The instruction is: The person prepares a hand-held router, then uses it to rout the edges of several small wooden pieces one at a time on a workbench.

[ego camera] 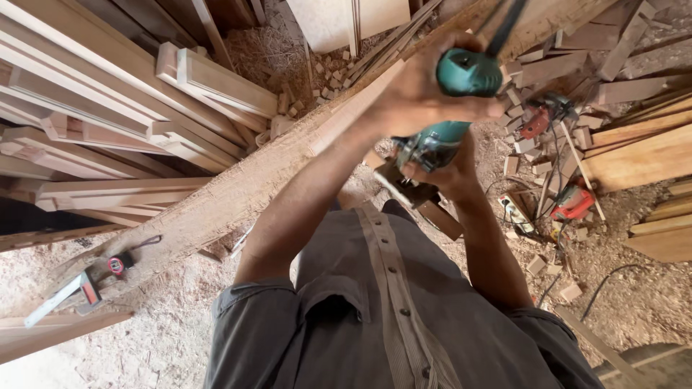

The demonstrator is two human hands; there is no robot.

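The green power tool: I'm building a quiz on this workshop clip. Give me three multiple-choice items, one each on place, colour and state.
1. Where is the try square?
A. on the plank's near end
B. on the stacked frames
C. in a hand

2. What colour is the power tool?
A. yellow
B. green
C. white

3. How is it held?
A. by both hands
B. by one hand
C. by neither

A: it lies by the tape measure on the plank.
B: its casing is green.
A: left hand and right hand both grip it.

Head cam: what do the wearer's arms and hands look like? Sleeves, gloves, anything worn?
Both hands, left hand and right hand, are bare, no gloves. No watch or rings visible. Forearms uncovered. Grey button-front shirt with collar, sleeves rolled or short, ending near the elbows.
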